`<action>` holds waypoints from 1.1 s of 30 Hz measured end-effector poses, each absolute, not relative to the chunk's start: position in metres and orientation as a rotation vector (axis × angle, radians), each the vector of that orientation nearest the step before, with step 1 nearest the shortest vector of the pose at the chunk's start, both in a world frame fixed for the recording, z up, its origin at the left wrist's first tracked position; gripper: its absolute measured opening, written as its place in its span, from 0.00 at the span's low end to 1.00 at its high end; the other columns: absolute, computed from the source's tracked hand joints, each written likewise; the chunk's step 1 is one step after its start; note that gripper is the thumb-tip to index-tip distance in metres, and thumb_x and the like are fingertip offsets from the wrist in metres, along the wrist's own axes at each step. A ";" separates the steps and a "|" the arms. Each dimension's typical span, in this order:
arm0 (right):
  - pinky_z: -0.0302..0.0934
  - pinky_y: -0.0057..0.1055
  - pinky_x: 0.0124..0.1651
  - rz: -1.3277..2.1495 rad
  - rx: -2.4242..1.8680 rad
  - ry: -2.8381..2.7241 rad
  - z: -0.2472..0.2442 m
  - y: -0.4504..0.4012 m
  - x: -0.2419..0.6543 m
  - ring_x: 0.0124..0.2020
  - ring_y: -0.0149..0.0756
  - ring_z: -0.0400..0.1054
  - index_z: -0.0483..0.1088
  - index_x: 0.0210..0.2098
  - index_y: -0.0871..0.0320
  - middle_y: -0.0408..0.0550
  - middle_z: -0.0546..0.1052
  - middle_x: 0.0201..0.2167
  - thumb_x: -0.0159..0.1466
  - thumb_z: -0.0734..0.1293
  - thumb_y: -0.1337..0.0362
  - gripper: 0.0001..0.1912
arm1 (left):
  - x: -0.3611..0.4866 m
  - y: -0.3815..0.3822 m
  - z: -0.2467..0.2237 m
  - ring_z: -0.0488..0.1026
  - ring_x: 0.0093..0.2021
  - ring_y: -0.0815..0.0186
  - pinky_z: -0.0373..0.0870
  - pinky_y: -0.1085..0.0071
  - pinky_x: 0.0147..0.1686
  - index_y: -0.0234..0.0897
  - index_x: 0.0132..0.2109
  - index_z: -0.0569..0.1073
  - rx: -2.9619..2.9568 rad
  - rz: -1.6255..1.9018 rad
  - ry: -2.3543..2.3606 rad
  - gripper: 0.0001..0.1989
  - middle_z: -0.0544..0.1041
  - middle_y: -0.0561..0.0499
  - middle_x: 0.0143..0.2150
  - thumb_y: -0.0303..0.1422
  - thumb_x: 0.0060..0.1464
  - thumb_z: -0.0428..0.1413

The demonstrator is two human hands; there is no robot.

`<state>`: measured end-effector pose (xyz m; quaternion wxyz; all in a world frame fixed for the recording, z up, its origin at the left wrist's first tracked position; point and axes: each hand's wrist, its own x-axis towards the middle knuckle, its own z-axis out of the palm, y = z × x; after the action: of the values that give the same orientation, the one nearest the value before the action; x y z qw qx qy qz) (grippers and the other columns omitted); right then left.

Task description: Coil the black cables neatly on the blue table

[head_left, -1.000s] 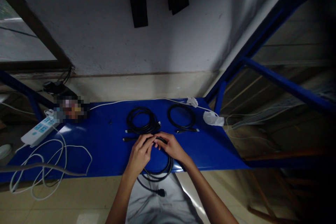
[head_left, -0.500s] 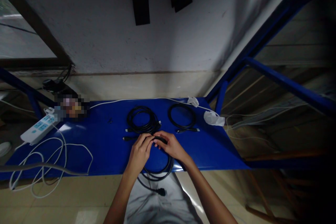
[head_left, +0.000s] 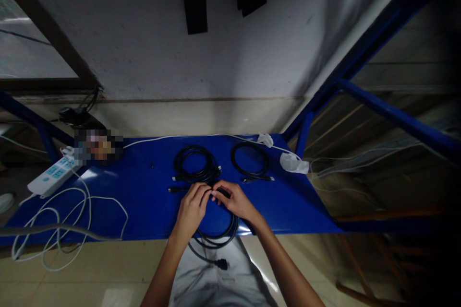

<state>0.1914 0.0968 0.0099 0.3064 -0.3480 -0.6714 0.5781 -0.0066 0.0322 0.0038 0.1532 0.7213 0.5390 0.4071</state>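
Note:
Both my hands meet near the front of a blue metal table [head_left: 144, 201]. My left hand [head_left: 190, 210] and my right hand [head_left: 234, 200] grip the top of a coiled black cable [head_left: 219, 236], and their fingers hide part of it. The coil's lower loops hang over the table's front edge, with a black plug [head_left: 222, 264] dangling near my white shirt. Just behind my fingers lie a second black cable coil [head_left: 194, 165] and a third, thinner one [head_left: 249, 159]. A black connector [head_left: 176, 190] points left from beside my left hand.
A white power strip [head_left: 52, 177] sits at the table's left end, with a tangled white cable [head_left: 61, 218] looping beside it. A pixelated object [head_left: 98, 147] stands behind it. White crumpled bags [head_left: 294, 163] lie at the back right. Blue steel frame bars [head_left: 389, 112] run to the right.
The view has drifted slightly, with the wall and hanging black strips shifting a little. My hands and the coil stay nearly in the same place and grip.

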 end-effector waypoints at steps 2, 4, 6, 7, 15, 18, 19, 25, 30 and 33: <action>0.70 0.33 0.38 1.519 -0.911 -1.785 0.010 0.097 0.191 0.32 0.38 0.75 0.76 0.46 0.56 0.48 0.82 0.35 0.74 0.69 0.43 0.21 | -0.007 0.032 0.004 0.78 0.57 0.59 0.77 0.61 0.59 0.41 0.58 0.76 2.069 1.167 1.542 0.11 0.79 0.44 0.54 0.30 0.77 0.52; 0.70 0.33 0.38 1.505 -0.903 -1.795 0.010 0.097 0.191 0.32 0.38 0.75 0.77 0.46 0.56 0.48 0.82 0.35 0.74 0.69 0.43 0.21 | -0.007 0.032 0.003 0.78 0.57 0.59 0.77 0.61 0.59 0.42 0.59 0.77 2.072 1.169 1.537 0.11 0.79 0.44 0.54 0.30 0.77 0.52; 0.70 0.33 0.37 1.492 -0.901 -1.807 0.010 0.097 0.191 0.32 0.37 0.75 0.77 0.47 0.56 0.48 0.82 0.36 0.75 0.69 0.43 0.21 | -0.007 0.031 0.002 0.79 0.56 0.59 0.78 0.61 0.59 0.42 0.59 0.77 2.077 1.181 1.534 0.12 0.79 0.44 0.54 0.30 0.77 0.52; 0.70 0.33 0.37 1.487 -0.902 -1.811 0.011 0.097 0.191 0.32 0.37 0.75 0.78 0.47 0.56 0.48 0.82 0.36 0.75 0.69 0.43 0.21 | -0.007 0.031 0.002 0.79 0.56 0.59 0.78 0.61 0.59 0.42 0.59 0.77 2.078 1.190 1.533 0.12 0.80 0.44 0.53 0.30 0.77 0.52; 0.70 0.33 0.38 1.472 -0.911 -1.828 0.013 0.097 0.192 0.32 0.37 0.75 0.78 0.46 0.56 0.48 0.82 0.35 0.76 0.67 0.43 0.22 | -0.006 0.031 0.006 0.80 0.56 0.58 0.79 0.60 0.58 0.41 0.59 0.78 2.077 1.206 1.536 0.12 0.80 0.43 0.53 0.31 0.77 0.52; 0.70 0.33 0.39 1.461 -0.894 -1.848 0.012 0.098 0.192 0.32 0.37 0.75 0.77 0.45 0.56 0.48 0.82 0.36 0.77 0.65 0.44 0.22 | -0.006 0.030 0.007 0.79 0.56 0.58 0.79 0.60 0.59 0.42 0.61 0.78 2.085 1.197 1.547 0.13 0.80 0.43 0.54 0.30 0.77 0.53; 0.70 0.33 0.39 1.458 -0.891 -1.850 0.012 0.098 0.192 0.32 0.37 0.75 0.77 0.44 0.56 0.48 0.82 0.36 0.78 0.65 0.44 0.21 | -0.006 0.030 0.007 0.79 0.56 0.58 0.79 0.60 0.59 0.42 0.62 0.77 2.093 1.192 1.548 0.14 0.80 0.43 0.54 0.30 0.76 0.53; 0.70 0.33 0.39 1.448 -0.895 -1.839 0.012 0.098 0.191 0.31 0.37 0.76 0.77 0.44 0.56 0.47 0.83 0.34 0.78 0.65 0.44 0.22 | -0.007 0.029 0.005 0.79 0.56 0.58 0.79 0.60 0.58 0.44 0.61 0.78 2.112 1.181 1.532 0.14 0.80 0.44 0.54 0.29 0.77 0.51; 0.70 0.33 0.39 1.456 -0.913 -1.829 0.010 0.098 0.191 0.31 0.37 0.76 0.75 0.43 0.56 0.47 0.83 0.35 0.79 0.64 0.45 0.21 | -0.007 0.030 0.002 0.79 0.56 0.59 0.79 0.59 0.59 0.41 0.58 0.77 2.078 1.229 1.534 0.11 0.80 0.43 0.53 0.29 0.77 0.52; 0.69 0.33 0.39 1.459 -0.925 -1.827 0.008 0.097 0.191 0.31 0.37 0.77 0.74 0.43 0.55 0.47 0.83 0.35 0.79 0.64 0.46 0.20 | -0.006 0.030 0.002 0.80 0.56 0.59 0.79 0.60 0.59 0.41 0.57 0.77 2.075 1.239 1.539 0.11 0.81 0.43 0.53 0.29 0.76 0.52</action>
<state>0.1908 0.0973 0.0083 0.3087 -0.3501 -0.6911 0.5519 -0.0060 0.0301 0.0015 0.1377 0.7174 0.5319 0.4282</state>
